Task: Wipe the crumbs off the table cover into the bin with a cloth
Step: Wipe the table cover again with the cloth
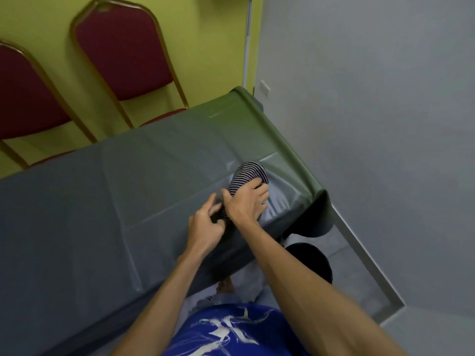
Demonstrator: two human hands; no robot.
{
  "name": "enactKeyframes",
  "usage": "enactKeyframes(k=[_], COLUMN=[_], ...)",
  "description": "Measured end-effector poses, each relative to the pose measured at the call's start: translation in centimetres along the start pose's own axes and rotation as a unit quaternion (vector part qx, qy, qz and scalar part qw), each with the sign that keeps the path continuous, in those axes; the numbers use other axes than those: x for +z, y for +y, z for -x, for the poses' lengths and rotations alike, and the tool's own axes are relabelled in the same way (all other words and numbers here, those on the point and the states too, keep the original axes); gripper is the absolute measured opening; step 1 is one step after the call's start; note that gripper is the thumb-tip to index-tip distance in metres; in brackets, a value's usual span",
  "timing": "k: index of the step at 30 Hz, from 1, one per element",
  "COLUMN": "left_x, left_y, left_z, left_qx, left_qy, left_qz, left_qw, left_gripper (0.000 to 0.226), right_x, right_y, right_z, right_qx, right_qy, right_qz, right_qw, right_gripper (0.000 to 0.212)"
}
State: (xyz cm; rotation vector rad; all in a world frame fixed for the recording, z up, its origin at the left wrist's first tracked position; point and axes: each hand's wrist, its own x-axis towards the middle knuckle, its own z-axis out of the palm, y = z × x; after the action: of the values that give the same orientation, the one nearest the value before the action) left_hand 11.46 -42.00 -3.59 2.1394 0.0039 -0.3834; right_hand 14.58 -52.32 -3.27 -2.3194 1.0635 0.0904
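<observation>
A dark cloth with thin white stripes [246, 176] lies bunched on the grey-green table cover [102, 201], close to the table's right end. My right hand [248, 204] lies over the cloth's near part, fingers curled onto it. Beside it on the left, my left hand [207, 226] pinches the cloth's near edge with curled fingers. Under the table's right corner a black round bin [312, 260] stands on the floor, partly hidden by my right forearm. I cannot make out any crumbs on the cover.
Two red padded chairs with gold frames [123, 55] stand behind the table against a yellow wall. A grey wall [372, 98] runs close along the right, leaving a narrow floor strip. The cover hangs over the table's right end.
</observation>
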Motion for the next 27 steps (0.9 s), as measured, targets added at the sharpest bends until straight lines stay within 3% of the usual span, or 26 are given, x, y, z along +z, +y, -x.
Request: enactKeyframes(k=[2, 5, 9, 12, 14, 17, 19, 22, 25, 27], left_x=[-1.0, -2.1, -2.6, -1.7, -0.4, 0.7, 0.8, 0.9, 0.9, 0.9], left_y=[-1.1, -2.8, -5.2, -6.0, -6.5, -7.9, -8.3, -8.1, -7.8, -7.8], left_z=[-0.1, -0.7, -1.2, -1.2, -0.7, 0.0, 0.0, 0.0, 0.1, 0.0], left_qx=[0.002, -0.006, -0.001, -0.033, -0.044, -0.024, -0.031, -0.039, -0.041, -0.047], left_qy=[0.016, 0.13, 0.249, 0.245, 0.22, 0.188, 0.187, 0.185, 0.184, 0.185], left_qz=[-0.007, -0.027, -0.082, -0.116, -0.153, -0.247, -0.272, -0.294, -0.302, -0.304], left_qw=[1.0, 0.991, 0.965, 0.962, 0.962, 0.95, 0.944, 0.937, 0.934, 0.933], left_gripper=[0.07, 0.062, 0.059, 0.059, 0.063, 0.065, 0.064, 0.061, 0.06, 0.061], right_x=[-0.4, -1.5, -1.6, 1.4, 2.6, 1.3, -1.0, -4.9, -6.6, -5.3], right_y=[0.6, 1.2, 1.4, 2.0, 2.6, 3.9, 5.8, 9.4, 9.9, 8.2], right_z=[-0.1, 0.2, 2.9, 4.6, 4.2, 0.9, -3.2, -10.1, -12.0, -9.7], right_qx=[-0.016, -0.082, -0.287, -0.406, -0.432, -0.484, -0.483, -0.356, -0.243, -0.283], right_qy=[-0.006, -0.012, -0.045, -0.066, -0.063, -0.062, -0.021, 0.055, 0.074, 0.069], right_qz=[0.006, -0.02, -0.008, 0.089, 0.118, 0.161, 0.189, 0.186, 0.16, 0.132], right_qw=[1.0, 0.996, 0.957, 0.907, 0.892, 0.858, 0.855, 0.914, 0.954, 0.948], right_gripper=[0.085, 0.079, 0.087, 0.075, 0.064, 0.072, 0.078, 0.077, 0.075, 0.076])
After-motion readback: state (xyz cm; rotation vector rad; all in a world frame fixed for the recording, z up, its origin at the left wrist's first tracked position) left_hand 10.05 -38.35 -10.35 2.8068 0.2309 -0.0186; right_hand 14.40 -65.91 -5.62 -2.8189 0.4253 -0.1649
